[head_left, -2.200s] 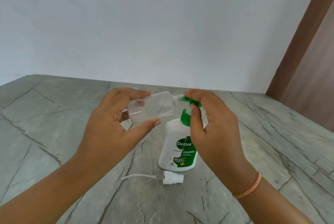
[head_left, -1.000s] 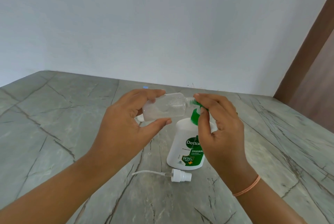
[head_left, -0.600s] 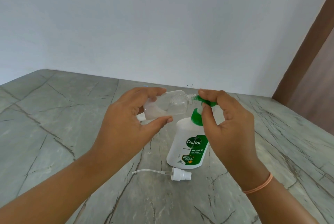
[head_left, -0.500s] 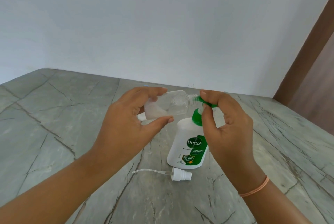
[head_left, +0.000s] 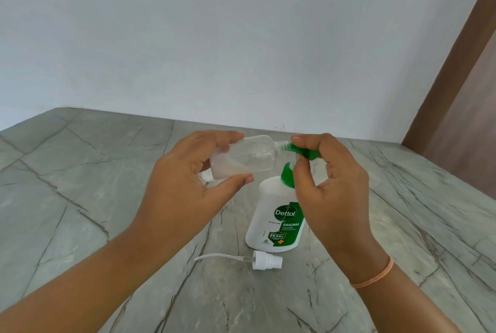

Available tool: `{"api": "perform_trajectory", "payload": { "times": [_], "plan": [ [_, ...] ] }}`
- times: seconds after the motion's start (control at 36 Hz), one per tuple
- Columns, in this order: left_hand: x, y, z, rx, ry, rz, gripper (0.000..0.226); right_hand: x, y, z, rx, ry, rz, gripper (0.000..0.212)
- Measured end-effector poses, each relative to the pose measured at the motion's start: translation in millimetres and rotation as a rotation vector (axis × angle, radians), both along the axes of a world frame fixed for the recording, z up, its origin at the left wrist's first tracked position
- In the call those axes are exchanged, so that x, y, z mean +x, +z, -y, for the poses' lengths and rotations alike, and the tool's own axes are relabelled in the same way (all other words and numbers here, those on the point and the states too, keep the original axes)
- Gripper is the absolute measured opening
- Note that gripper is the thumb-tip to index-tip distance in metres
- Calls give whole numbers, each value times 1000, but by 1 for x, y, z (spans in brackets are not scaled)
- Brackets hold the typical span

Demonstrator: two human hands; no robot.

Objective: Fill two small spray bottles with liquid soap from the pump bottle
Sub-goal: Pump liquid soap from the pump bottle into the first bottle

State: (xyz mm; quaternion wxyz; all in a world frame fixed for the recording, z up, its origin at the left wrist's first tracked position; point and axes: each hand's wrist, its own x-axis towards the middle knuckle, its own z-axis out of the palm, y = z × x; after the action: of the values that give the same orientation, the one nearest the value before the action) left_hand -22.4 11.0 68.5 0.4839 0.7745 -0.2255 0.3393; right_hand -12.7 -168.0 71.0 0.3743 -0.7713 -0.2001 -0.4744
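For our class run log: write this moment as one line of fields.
left hand: holds clear spray bottle tilted, neck at green nozzle | right hand: on pump bottle head | spray cap: lying on table | bottle: part-filled

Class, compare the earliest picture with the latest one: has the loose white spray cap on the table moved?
No. The spray cap lies just in front of the pump bottle, at its base, with its tube pointing left, exactly as before.

one spray bottle, one pump bottle, one sprayer cap
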Motion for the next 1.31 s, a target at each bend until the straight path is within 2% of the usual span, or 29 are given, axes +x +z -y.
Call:
{"api": "perform_trajectory", "payload": {
  "times": [0.39, 0.72, 1.0, 1.31],
  "plan": [
    [3, -4, -2, 8, -2, -5, 47, 4, -12, 0, -49, -4, 85, 20],
    [0, 1, 0, 10, 10, -1, 46, -1, 4, 0, -51, -3, -33, 20],
    [2, -2, -1, 16, 8, 8, 47, 4, -10, -1, -45, 9, 131, 19],
    [2, -2, -1, 11, 10, -13, 50, -1, -3, -3, -25, -10, 4, 18]
  ]
}}
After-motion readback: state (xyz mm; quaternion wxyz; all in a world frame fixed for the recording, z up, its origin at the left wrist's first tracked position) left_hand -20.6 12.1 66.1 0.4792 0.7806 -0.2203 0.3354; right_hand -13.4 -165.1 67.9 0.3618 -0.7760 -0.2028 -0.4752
